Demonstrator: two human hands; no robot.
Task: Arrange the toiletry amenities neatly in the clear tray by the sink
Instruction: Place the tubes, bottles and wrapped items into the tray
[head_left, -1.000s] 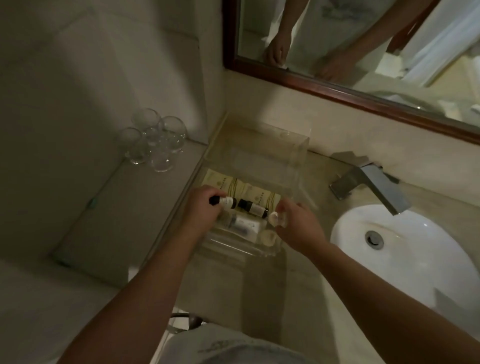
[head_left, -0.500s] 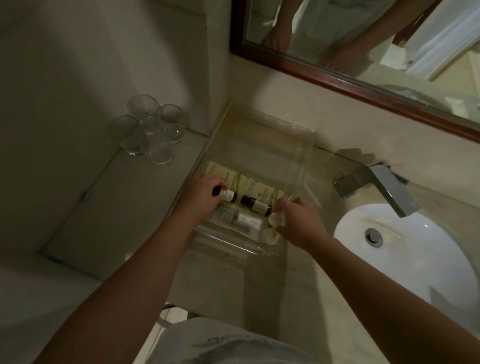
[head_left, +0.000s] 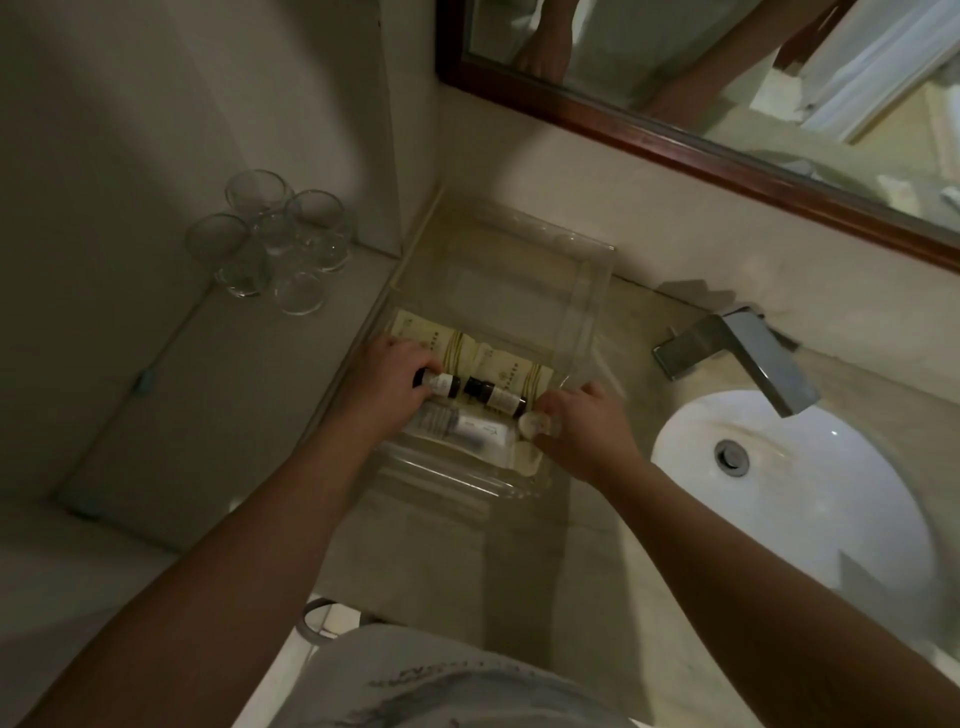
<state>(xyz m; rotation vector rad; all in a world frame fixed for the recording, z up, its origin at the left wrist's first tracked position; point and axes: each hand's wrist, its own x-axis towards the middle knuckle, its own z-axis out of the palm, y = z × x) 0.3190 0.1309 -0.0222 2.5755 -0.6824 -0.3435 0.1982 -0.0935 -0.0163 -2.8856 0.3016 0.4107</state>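
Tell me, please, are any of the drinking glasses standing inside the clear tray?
No, the drinking glasses stand grouped on the ledge to the left, outside the clear tray.

Dim bathroom, beige wall (head_left: 675, 208), wood-framed mirror (head_left: 675, 140), marble counter (head_left: 545, 571)

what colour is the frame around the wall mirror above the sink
Dark reddish-brown wood, on the wall mirror's frame; it shows best in the head view.

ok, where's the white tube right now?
Head view: the white tube lies in the clear tray, near its front edge, just in front of the two dark bottles, between the left hand and right hand.
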